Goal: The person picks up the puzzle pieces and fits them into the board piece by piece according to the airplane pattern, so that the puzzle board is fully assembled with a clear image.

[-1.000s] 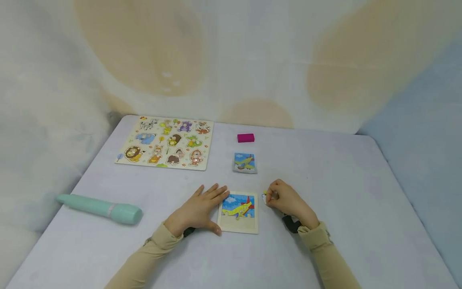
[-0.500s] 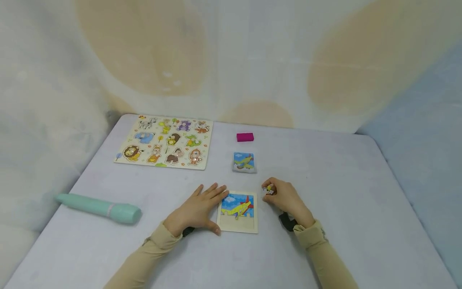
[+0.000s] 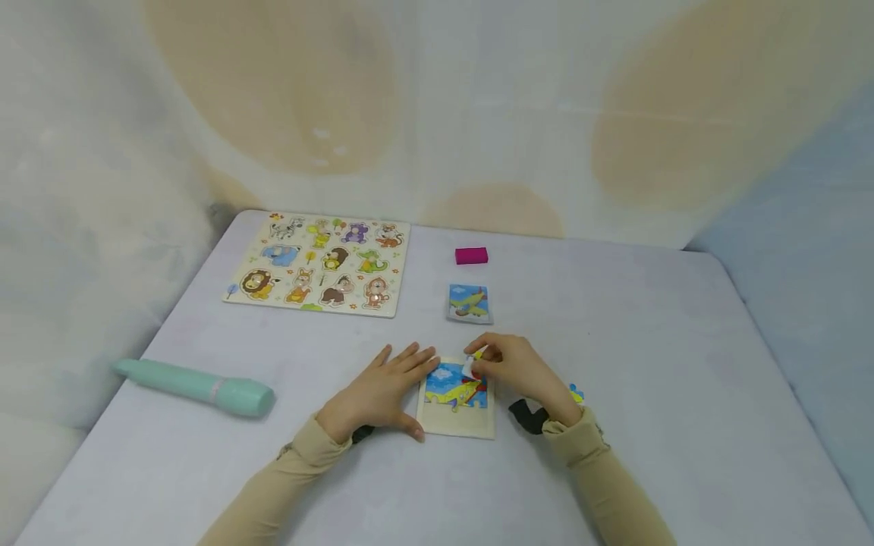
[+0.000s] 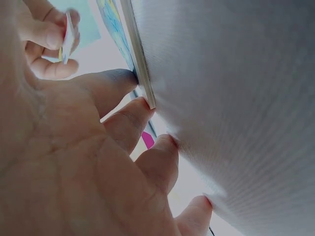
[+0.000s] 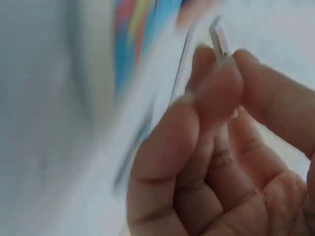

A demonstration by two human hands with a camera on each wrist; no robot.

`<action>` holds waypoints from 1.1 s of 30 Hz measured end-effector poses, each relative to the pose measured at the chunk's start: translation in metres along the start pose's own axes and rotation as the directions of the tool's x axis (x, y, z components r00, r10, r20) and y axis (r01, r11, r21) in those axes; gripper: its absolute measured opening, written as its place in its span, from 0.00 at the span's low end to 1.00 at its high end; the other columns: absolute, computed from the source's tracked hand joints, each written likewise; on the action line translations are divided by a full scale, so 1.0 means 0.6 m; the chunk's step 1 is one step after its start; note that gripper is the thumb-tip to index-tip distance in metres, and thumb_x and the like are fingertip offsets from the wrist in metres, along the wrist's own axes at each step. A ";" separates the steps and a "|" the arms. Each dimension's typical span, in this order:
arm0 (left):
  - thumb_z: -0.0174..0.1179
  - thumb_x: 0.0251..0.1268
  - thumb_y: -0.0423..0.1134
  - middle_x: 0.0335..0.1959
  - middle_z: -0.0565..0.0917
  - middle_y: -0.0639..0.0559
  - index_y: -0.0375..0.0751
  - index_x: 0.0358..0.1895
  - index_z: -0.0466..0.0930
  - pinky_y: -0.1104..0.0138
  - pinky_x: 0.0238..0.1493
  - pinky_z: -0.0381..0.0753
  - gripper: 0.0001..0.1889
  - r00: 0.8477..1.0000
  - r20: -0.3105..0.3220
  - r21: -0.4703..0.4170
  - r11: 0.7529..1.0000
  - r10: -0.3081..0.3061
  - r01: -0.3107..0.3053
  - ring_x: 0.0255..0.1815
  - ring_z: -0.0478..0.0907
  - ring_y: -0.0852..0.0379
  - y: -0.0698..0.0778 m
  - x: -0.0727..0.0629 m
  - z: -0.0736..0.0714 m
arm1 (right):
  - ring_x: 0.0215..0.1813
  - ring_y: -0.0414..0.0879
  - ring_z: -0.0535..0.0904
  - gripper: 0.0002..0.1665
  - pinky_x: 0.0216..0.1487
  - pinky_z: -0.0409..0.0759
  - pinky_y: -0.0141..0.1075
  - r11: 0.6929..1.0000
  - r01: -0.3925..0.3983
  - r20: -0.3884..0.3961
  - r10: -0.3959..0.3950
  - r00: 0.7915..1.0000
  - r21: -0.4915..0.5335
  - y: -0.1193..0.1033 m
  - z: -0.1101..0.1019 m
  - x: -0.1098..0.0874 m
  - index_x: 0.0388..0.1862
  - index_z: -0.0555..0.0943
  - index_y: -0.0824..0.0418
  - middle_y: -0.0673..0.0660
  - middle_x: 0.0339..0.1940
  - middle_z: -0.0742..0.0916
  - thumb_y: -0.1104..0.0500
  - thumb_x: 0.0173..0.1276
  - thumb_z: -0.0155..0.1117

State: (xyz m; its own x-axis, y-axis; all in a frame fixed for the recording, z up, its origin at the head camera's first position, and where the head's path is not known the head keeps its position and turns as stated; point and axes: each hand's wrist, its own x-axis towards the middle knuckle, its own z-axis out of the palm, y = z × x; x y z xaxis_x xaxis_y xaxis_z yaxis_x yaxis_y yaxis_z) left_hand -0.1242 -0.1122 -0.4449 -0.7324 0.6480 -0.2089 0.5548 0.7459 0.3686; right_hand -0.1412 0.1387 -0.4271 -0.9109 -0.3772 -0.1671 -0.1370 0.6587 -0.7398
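Observation:
A small wooden jigsaw tray lies in front of me, its far part filled with an airplane picture and its near part bare wood. My left hand is spread flat at its left side, fingertips at the edge and on the table. Over the tray's far right part, my right hand pinches a jigsaw piece between thumb and fingers. That piece appears edge-on in the left wrist view. A blue and yellow piece shows partly behind my right wrist.
A small airplane picture packet lies beyond the tray, with a magenta block farther back. An animal puzzle board is at the back left. A mint-green tapered toy lies on the left.
My right hand has lifted the jigsaw piece from right of the tray and carried it left over the airplane picture. My left hand stays at the tray's edge.

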 end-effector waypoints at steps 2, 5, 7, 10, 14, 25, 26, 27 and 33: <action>0.75 0.35 0.64 0.79 0.56 0.51 0.46 0.76 0.56 0.39 0.76 0.44 0.60 1.000 0.000 0.001 1.000 -0.002 0.002 0.80 0.47 0.45 0.000 0.000 0.000 | 0.28 0.41 0.75 0.12 0.30 0.74 0.30 0.999 0.040 0.084 -0.040 0.996 0.008 -0.009 0.015 0.001 0.49 0.83 0.60 0.52 0.28 0.85 0.63 0.69 0.60; 0.74 0.35 0.64 0.78 0.56 0.50 0.46 0.76 0.56 0.39 0.76 0.45 0.60 1.000 -0.003 0.006 1.000 0.003 -0.003 0.80 0.48 0.45 0.001 0.001 -0.001 | 0.29 0.40 0.74 0.12 0.32 0.73 0.29 0.997 0.073 0.139 -0.071 0.988 -0.007 -0.018 0.034 -0.001 0.49 0.84 0.61 0.51 0.28 0.84 0.64 0.69 0.59; 0.74 0.36 0.64 0.79 0.56 0.50 0.46 0.76 0.56 0.39 0.76 0.45 0.60 1.000 -0.006 0.011 1.000 0.007 -0.007 0.80 0.48 0.45 0.002 0.002 -0.003 | 0.30 0.40 0.73 0.11 0.33 0.71 0.28 0.997 0.079 0.152 -0.077 0.985 -0.005 -0.021 0.041 -0.002 0.47 0.85 0.60 0.50 0.27 0.82 0.64 0.68 0.61; 0.75 0.36 0.64 0.78 0.56 0.50 0.45 0.75 0.57 0.39 0.75 0.46 0.60 1.000 -0.013 0.011 1.000 0.016 -0.016 0.80 0.49 0.44 0.001 0.001 -0.003 | 0.30 0.39 0.72 0.09 0.32 0.70 0.27 0.996 0.091 0.173 -0.090 0.981 0.003 -0.025 0.051 -0.003 0.43 0.85 0.59 0.48 0.26 0.81 0.64 0.64 0.65; 0.75 0.36 0.63 0.78 0.57 0.48 0.43 0.75 0.58 0.38 0.75 0.47 0.59 1.000 -0.015 0.003 1.000 0.022 -0.022 0.80 0.49 0.43 0.000 -0.001 0.000 | 0.28 0.38 0.73 0.07 0.30 0.70 0.26 0.994 0.107 0.211 -0.108 0.971 0.017 -0.032 0.059 -0.005 0.38 0.83 0.60 0.47 0.24 0.82 0.63 0.61 0.69; 0.75 0.36 0.62 0.78 0.58 0.48 0.42 0.75 0.58 0.38 0.74 0.47 0.59 1.000 -0.020 -0.016 1.000 0.021 -0.022 0.79 0.49 0.42 0.004 -0.002 0.000 | 0.27 0.37 0.72 0.04 0.29 0.68 0.26 0.991 0.131 0.238 -0.129 0.963 0.006 -0.046 0.043 -0.010 0.36 0.84 0.62 0.49 0.24 0.85 0.67 0.63 0.65; 0.75 0.37 0.62 0.78 0.58 0.48 0.42 0.75 0.58 0.38 0.74 0.47 0.58 1.000 -0.019 -0.017 1.000 0.023 -0.024 0.79 0.49 0.42 0.004 -0.003 0.000 | 0.27 0.36 0.72 0.04 0.29 0.69 0.25 0.991 0.136 0.237 -0.134 0.962 0.008 -0.048 0.046 -0.009 0.35 0.84 0.62 0.49 0.24 0.85 0.67 0.62 0.65; 0.75 0.37 0.62 0.78 0.58 0.47 0.42 0.75 0.58 0.38 0.74 0.47 0.58 0.999 -0.021 -0.021 0.999 0.027 -0.027 0.79 0.50 0.42 0.004 -0.003 0.000 | 0.26 0.36 0.72 0.03 0.29 0.69 0.25 0.990 0.139 0.237 -0.137 0.962 0.010 -0.051 0.050 -0.008 0.35 0.84 0.62 0.48 0.23 0.84 0.67 0.61 0.66; 0.75 0.37 0.62 0.78 0.58 0.47 0.41 0.75 0.58 0.37 0.74 0.47 0.58 0.999 -0.028 -0.023 0.999 0.041 -0.041 0.79 0.49 0.42 0.003 -0.005 -0.001 | 0.24 0.33 0.70 0.04 0.27 0.70 0.25 0.981 0.193 0.177 -0.188 0.966 -0.012 -0.064 0.075 -0.006 0.31 0.83 0.64 0.47 0.20 0.81 0.69 0.56 0.68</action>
State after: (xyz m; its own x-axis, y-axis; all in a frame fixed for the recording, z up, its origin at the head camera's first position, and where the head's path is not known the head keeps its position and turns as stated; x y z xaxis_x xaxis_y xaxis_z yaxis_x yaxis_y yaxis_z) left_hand -0.1217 -0.1130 -0.4429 -0.7200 0.6733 -0.1683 0.5754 0.7147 0.3975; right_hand -0.1152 0.0855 -0.4273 -0.7855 -0.6034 -0.1375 -0.3153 0.5814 -0.7501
